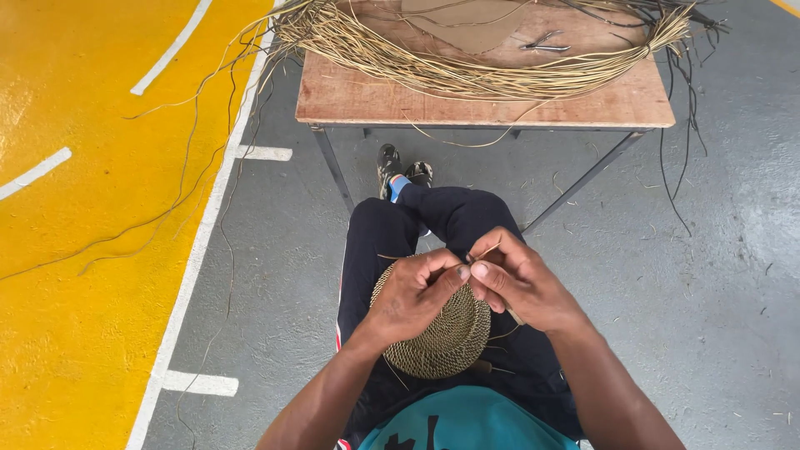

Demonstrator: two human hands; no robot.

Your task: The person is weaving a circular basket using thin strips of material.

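Note:
A round woven straw disc (446, 337) rests on my lap, over dark trousers. My left hand (412, 296) lies on top of the disc and pinches its far rim between thumb and fingers. My right hand (521, 279) sits just to the right, fingers closed on a thin straw strand (486, 250) that sticks up at the disc's edge. The two hands touch at the fingertips. Part of the disc is hidden under my left hand.
A wooden table (483, 104) stands in front of my knees, piled with a long bundle of straw fibres (467, 71), a brown card sheet (467, 21) and metal pliers (543, 42). Loose strands trail onto the yellow floor (92, 250) at left. Grey floor (717, 275) lies to the right.

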